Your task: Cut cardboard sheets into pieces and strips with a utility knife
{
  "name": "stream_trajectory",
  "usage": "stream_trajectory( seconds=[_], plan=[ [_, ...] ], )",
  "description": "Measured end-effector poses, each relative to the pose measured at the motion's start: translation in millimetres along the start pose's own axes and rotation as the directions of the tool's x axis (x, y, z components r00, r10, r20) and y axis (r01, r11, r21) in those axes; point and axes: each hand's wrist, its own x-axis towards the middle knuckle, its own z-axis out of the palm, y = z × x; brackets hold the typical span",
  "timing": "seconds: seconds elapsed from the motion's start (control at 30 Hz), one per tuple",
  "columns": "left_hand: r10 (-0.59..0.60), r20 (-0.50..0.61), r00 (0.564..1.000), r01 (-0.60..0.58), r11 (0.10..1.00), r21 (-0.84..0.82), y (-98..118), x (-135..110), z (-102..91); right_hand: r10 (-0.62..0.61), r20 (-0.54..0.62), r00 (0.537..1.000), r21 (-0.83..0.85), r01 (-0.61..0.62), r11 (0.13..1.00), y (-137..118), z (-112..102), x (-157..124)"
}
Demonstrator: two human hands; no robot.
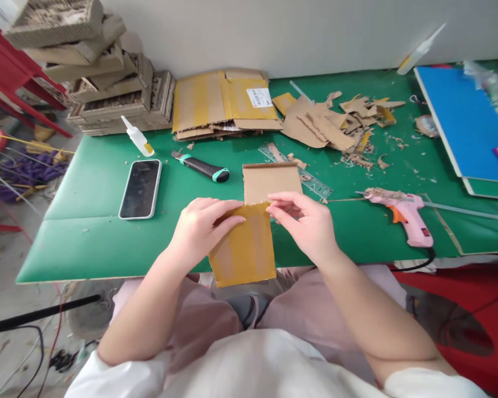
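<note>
A rectangular piece of cardboard (244,249) covered in yellow-brown tape tilts over the table's front edge. My left hand (205,226) pinches its upper left corner between thumb and fingers. At the upper right corner, the thumb and fingertips of my right hand (301,221) close on its edge. Just behind it, a plain brown cardboard piece (271,182) with a raised far edge lies on the table, its near part hidden. A clear ruler (315,182) sits partly under scraps to the right. The utility knife (201,167) rests beyond my left hand.
On the green table (87,237) lie a phone (140,189), a glue bottle (138,137) and a pink glue gun (410,215). Stacked cardboard trays (120,94), folded cardboard (216,102) and scraps (332,119) line the back. A blue board (465,121) is at right.
</note>
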Motion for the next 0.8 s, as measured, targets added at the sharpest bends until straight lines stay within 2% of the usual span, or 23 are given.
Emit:
stream_trajectory(
  seconds=[0.07,0.13,0.23,0.4,0.57,0.67,0.8],
  plan=[
    [0.017,-0.022,1.0,-0.017,1.0,0.021,0.8,-1.0,0.6,0.01,0.0,1.0,-0.004,-0.01,1.0,-1.2,-0.1,-0.6],
    [0.027,-0.038,0.999,-0.026,0.999,0.025,1.3,-1.9,1.3,-0.029,-0.019,0.999,-0.047,0.028,0.998,-2.6,-0.2,-1.8],
    [0.034,-0.06,0.998,-0.032,0.999,0.028,3.1,-3.2,1.6,-0.204,-0.063,0.977,-0.189,0.189,0.964,-4.1,0.0,-4.8],
    [0.064,-0.08,0.995,-0.062,0.998,0.03,10.4,-4.9,-2.2,-0.534,-0.045,0.844,-0.445,0.461,0.768,-5.0,0.9,-10.1],
    [0.053,-0.087,0.995,-0.05,0.998,0.034,18.2,-7.1,-7.3,-0.698,-0.006,0.716,-0.622,0.544,0.563,-5.1,0.7,-13.3],
    [0.067,-0.104,0.992,-0.06,0.996,0.061,20.5,-8.0,-8.4,-0.731,0.026,0.681,-0.638,0.575,0.513,-5.7,1.4,-14.5],
    [0.11,-0.13,0.985,-0.095,0.989,0.112,21.5,-7.6,-8.7,-0.74,0.055,0.67,-0.616,0.606,0.502,-7.8,3.8,-15.1]
  ],
)
